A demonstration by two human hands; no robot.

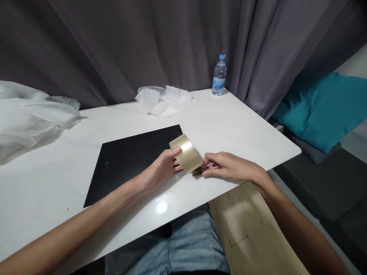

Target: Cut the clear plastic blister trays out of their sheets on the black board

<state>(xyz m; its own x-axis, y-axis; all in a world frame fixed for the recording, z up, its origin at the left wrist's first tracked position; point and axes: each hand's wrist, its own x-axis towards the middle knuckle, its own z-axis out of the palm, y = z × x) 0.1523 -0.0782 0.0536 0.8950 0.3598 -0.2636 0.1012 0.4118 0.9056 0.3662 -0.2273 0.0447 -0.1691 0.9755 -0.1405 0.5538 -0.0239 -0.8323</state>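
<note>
A roll of tan packing tape [189, 156] is tilted above the right edge of a flat black board [134, 160]. My left hand [160, 168] grips the roll from its left side, with the thumb across the outer face and the fingers beneath. Close to the roll's lower right, my right hand [226, 165] is closed around a small pair of scissors [208, 166], whose dark blades point left. The blade tips lie just under the tape roll's edge. Fingers of the right hand hide most of the scissors' handles.
Crumpled clear plastic wrapping [163, 100] lies at the table's back edge, and a water bottle [219, 76] stands to its right. A large translucent plastic bag [31, 118] covers the left. The white table [243, 130] ends near my lap; a teal cushion [323, 110] is beyond.
</note>
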